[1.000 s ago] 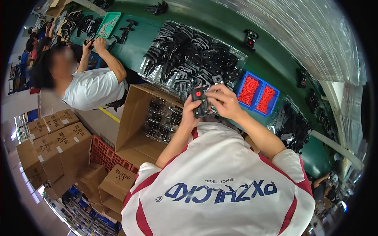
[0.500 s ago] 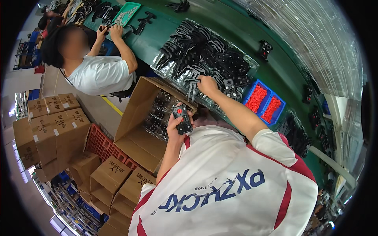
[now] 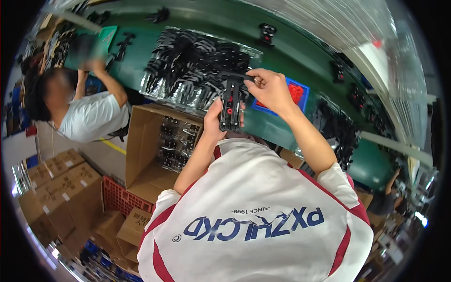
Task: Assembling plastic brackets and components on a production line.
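In front of my chest, my left hand (image 3: pixel 214 115) is wrapped round a black plastic housing (image 3: pixel 229 113) with red round pieces on it. A black T-shaped handle (image 3: pixel 235 76) stands at the housing's far end, in line with it; whether the two are joined I cannot tell. Fingers and thumb of my right hand (image 3: pixel 271 89) pinch the right end of the handle's crossbar. Beyond my hands, a heap of black plastic handles (image 3: pixel 192 66) lies on clear plastic wrapping. Just behind my right hand, a blue divided bin (image 3: pixel 304 101) holds small red parts, partly covered by the hand.
An open cardboard box (image 3: pixel 141 155) with bagged black parts stands left of me, above a red crate (image 3: pixel 117 190). More black housings (image 3: pixel 268 34) sit along the green bench (image 3: pixel 263 124). At the left a co-worker (image 3: pixel 94 113) works; stacked cartons (image 3: pixel 66 192) are nearby.
My right hand has come back from the heap with a black handle and now holds it at the housing. The left hand has raised and turned the housing. The view has shifted.
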Demonstrator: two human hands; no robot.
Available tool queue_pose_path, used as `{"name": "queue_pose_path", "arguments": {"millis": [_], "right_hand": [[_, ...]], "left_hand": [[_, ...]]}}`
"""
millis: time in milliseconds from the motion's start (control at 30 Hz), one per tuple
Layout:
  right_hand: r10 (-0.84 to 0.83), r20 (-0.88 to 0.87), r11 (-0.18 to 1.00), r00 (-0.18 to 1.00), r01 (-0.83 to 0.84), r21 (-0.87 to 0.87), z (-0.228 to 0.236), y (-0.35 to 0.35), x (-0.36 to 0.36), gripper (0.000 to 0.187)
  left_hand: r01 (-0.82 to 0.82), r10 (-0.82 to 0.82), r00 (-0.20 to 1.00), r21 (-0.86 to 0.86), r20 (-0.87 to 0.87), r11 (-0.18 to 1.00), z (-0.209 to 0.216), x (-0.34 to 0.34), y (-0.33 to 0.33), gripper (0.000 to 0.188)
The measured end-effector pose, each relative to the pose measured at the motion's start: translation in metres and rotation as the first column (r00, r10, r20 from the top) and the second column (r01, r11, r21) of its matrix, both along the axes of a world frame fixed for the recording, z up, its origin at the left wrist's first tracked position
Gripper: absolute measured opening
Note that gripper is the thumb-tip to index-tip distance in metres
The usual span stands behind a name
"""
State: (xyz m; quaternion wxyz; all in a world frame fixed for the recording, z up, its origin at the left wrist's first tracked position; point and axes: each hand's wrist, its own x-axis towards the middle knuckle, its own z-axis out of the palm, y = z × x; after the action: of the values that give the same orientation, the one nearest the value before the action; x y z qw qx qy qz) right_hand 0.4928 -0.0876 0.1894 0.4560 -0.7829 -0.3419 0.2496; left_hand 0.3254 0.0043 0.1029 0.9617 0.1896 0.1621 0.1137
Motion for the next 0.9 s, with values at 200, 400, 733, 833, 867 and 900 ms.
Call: {"name": "queue_pose_path", "arguments": {"millis": [200, 400, 733, 833, 867, 900], "right_hand": [[-0.173, 0.341, 0.979, 0.924, 0.126, 0.157, 0.021, -0.077, 0.012, 0.019], [-0.247, 0.387, 0.961, 0.888, 0.175, 0.213, 0.04, -0.135, 0.01, 0.019], [-0.263, 0.148, 0.955, 0.953, 0.234, 0.184, 0.056, -0.186, 0.012, 0.017], [-0.371, 0.081, 0.852, 0.925, 0.304, 0.425, 0.036, -0.205, 0.02, 0.012], [-0.36, 0.081, 0.855, 0.929, 0.294, 0.426, 0.036, -0.216, 0.025, 0.012], [-0.316, -0.345, 0.728, 0.884, 0.459, 0.509, 0.037, -0.23, 0.027, 0.03]], "left_hand": [[0.22, -0.239, 0.967, 0.183, 0.088, 0.958, 0.024, 0.044, -0.044, 0.043], [0.354, -0.371, 0.924, 0.161, 0.094, 0.922, 0.048, 0.065, -0.081, 0.039], [0.402, -0.411, 0.911, 0.218, -0.005, 0.889, 0.06, 0.078, -0.12, 0.033], [0.406, -0.414, 0.91, 0.232, -0.015, 0.884, 0.061, 0.082, -0.126, 0.033], [0.398, -0.407, 0.913, 0.204, 0.002, 0.894, 0.06, 0.084, -0.126, 0.034], [0.398, -0.406, 0.914, 0.177, 0.014, 0.9, 0.061, 0.086, -0.127, 0.035]]}}
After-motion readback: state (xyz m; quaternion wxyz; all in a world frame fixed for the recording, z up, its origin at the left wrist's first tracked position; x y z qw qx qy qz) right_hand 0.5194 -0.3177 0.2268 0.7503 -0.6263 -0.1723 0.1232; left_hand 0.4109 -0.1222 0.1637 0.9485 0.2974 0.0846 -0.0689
